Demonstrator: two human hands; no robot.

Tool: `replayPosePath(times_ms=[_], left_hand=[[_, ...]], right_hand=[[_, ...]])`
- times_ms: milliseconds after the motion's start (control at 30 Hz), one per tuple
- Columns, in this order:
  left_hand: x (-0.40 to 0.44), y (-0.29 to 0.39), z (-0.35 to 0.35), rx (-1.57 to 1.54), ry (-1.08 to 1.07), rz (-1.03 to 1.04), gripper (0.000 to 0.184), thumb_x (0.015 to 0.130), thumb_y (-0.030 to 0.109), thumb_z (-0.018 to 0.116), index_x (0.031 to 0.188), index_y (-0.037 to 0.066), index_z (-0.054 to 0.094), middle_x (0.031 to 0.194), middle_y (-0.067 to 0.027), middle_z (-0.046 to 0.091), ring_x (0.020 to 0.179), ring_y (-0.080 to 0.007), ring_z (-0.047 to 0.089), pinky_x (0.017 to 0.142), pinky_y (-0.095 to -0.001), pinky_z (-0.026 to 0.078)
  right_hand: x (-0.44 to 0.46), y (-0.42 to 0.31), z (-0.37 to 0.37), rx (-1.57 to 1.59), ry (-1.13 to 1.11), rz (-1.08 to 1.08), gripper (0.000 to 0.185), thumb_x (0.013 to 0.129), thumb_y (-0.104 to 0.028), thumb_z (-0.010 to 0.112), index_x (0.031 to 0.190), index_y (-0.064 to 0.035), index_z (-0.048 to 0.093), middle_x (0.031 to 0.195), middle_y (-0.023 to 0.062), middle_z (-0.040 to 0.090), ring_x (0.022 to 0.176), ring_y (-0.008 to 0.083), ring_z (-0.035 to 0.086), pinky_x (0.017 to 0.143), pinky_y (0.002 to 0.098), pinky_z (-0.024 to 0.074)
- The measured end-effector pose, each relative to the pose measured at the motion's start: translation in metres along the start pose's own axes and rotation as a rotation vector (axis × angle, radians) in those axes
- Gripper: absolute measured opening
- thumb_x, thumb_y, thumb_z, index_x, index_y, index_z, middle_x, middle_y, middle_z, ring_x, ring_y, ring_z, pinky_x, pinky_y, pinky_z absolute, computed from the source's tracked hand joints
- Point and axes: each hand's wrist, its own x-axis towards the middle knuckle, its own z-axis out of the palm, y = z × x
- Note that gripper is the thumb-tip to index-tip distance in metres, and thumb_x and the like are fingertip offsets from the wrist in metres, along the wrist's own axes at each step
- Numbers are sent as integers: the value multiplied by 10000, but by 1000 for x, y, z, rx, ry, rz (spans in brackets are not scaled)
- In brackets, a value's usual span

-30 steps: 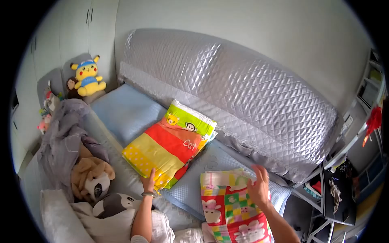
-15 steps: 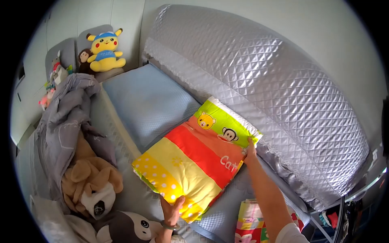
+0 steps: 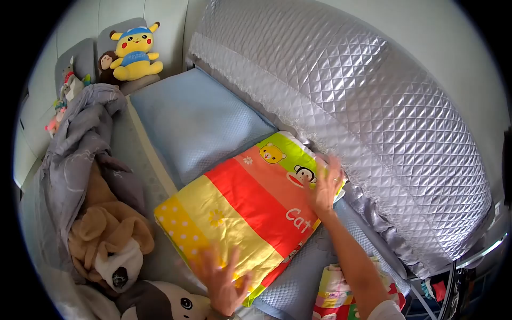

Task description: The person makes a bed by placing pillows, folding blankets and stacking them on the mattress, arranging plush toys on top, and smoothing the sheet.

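Note:
A folded quilt [image 3: 242, 200] lies on the bed, striped in yellow, red, orange and green with cartoon animals and the word "Cat". My left hand [image 3: 224, 280], smeared a little by motion, is over its near yellow edge with the fingers spread. At the quilt's right end, my right hand [image 3: 325, 186] is over the green strip beside the monkey print. Its fingers are stretched out and apart, and neither hand grips the cloth. Below my right forearm sits a second folded printed cloth [image 3: 333, 290], partly hidden by the arm.
A blue pillow [image 3: 200, 125] adjoins the quilt's far edge. The silver quilted headboard-like panel [image 3: 341, 101] rises along the right. At left are a tan plush dog [image 3: 112, 229], a grey blanket [image 3: 80, 144] and a grey-white plush [image 3: 165, 304]. A yellow plush [image 3: 136, 56] sits behind.
Both hands have let go of the quilt's edges and opened. The quilt now lies lower and flatter on the bed. The camera view has shifted slightly.

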Motion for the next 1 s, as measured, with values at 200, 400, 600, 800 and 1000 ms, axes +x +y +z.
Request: replayPosePath(times_ms=[200,400,600,800,1000], left_hand=[[5,1,13,30,-202,84,939,666,765,592,1426,243,414,1546,-188,175,1417,-454,81,1030,-728,-18],[4,1,15,31,-183,89,936,663,735,629,1430,247,406,1553,-181,154,1420,-450,68,1030,-729,-14],[5,-1,19,34,-170,79,877,674,588,711,1430,269,399,1566,-153,128,1431,-423,61,1045,-717,-3],[-1,0,28,76,-83,123,906,667,484,737,1457,281,342,1568,-153,112,1431,-424,55,1043,-726,4],[-4,0,55,265,-8,142,918,708,653,625,1480,296,280,1570,-144,91,1432,-409,65,1015,-752,40]], right_hand=[[-7,36,67,125,-654,-31,696,921,-627,347,1492,-240,254,1575,96,130,1454,319,84,1117,609,31],[-60,8,-2,-11,-754,-392,823,841,-675,467,1504,-279,181,1581,99,78,1446,341,111,1054,705,122],[-27,37,-27,335,-986,-336,807,865,-564,548,1479,-134,249,1542,162,188,1404,323,257,1100,551,229],[-117,97,-258,313,-805,-166,714,860,-371,650,1425,-56,348,1471,206,320,1382,370,271,1117,489,233],[-310,162,-383,-54,-631,686,1156,629,-534,808,1464,-52,170,1433,253,352,1329,384,354,1053,552,292]])
